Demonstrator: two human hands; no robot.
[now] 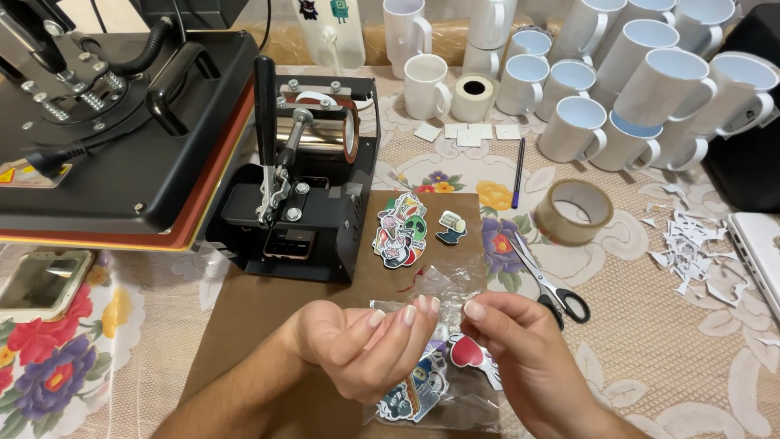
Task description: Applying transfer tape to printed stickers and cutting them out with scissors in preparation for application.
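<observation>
Fingertips (410, 313) of the left hand (357, 345) and right hand (520, 341) pinch a clear sticker bag (431, 390) just above brown paper (268, 325); loose stickers (400, 232) lie beside a black mug press (305, 179) on the floral tablecloth (650, 325); white mugs (617, 81) crowd behind.

Single head-worn view, angled steeply down and forward, close over the table (666, 341) from its near edge.

Light: bright, even, cast from overhead | Shadows: soft, short | Glare: seen on white mugs (642, 89) and clear bag (443, 284) | Blur: slight at hands | Edges: mildly bent
</observation>
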